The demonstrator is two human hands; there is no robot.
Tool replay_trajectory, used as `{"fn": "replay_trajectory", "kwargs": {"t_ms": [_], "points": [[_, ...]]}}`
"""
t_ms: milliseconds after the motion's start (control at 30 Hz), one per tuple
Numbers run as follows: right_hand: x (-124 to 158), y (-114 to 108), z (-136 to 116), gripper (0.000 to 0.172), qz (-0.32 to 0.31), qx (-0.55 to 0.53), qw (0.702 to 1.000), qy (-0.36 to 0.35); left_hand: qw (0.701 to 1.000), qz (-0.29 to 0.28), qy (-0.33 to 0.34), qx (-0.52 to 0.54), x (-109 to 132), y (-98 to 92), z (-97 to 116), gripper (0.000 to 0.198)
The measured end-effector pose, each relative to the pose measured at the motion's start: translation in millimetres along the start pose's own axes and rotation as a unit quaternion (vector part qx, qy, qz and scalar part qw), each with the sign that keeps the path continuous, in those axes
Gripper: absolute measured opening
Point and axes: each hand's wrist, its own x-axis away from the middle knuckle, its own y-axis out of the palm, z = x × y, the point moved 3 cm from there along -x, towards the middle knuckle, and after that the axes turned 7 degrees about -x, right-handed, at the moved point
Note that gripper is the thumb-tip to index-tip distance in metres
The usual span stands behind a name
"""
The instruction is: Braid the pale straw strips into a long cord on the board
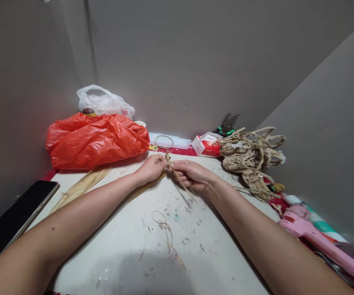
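Note:
My left hand [152,167] and my right hand [188,172] meet over the far middle of the white worktop [124,246]. Both are closed, pinching a small knotted piece of straw braid [167,158] between their fingertips. Loose straw strands [183,186] trail from the braid down under my right hand. A bundle of flat straw strips [81,186] lies on the worktop under and left of my left forearm. A thin curled strand [164,225] lies on the worktop nearer to me.
A red plastic bag [97,139] and a white plastic bag [104,102] sit at the back left. A dark phone [17,217] lies at the left edge. A heap of braided straw work [250,157], a small red-and-white box [206,145], cutters [227,125] and a pink tool [318,241] are on the right.

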Motion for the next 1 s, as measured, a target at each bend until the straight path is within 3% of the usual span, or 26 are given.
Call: {"fn": "replay_trajectory", "kwargs": {"t_ms": [133,233,300,433,533,633,700,833,900,1000], "points": [[4,1,-2,0.027,0.025,0.096,0.995,-0.025,0.996,-0.029,-0.066,0.048,4,4.2,4,0.017],[5,1,-5,0.026,0.082,0.225,0.969,-0.070,0.991,-0.040,-0.093,0.082,7,5.3,7,0.019],[6,2,-8,0.021,0.125,0.338,0.925,-0.118,0.989,-0.048,-0.105,0.091,7,5.4,7,0.019],[7,7,-9,0.016,0.185,0.520,0.808,-0.209,0.987,-0.081,-0.114,0.076,4,6.0,2,0.021],[10,13,-6,0.015,0.219,0.601,0.738,-0.216,0.989,-0.074,-0.118,0.056,2,6.3,-4,0.020],[14,18,-5,0.019,0.243,0.653,0.694,-0.179,0.991,-0.050,-0.121,0.027,0,7.4,-8,0.019],[17,20,-6,0.023,0.238,0.668,0.687,-0.158,0.992,-0.037,-0.122,0.012,0,8.3,-9,0.018],[20,21,-12,0.025,0.220,0.658,0.705,-0.147,0.991,-0.024,-0.128,0.009,1,9.2,-9,0.018],[20,22,-12,0.022,0.214,0.627,0.733,-0.152,0.992,-0.021,-0.123,0.014,2,9.0,-8,0.018],[20,27,-8,0.020,0.200,0.539,0.805,-0.147,0.992,-0.029,-0.123,0.028,2,8.1,-6,0.016]]}}
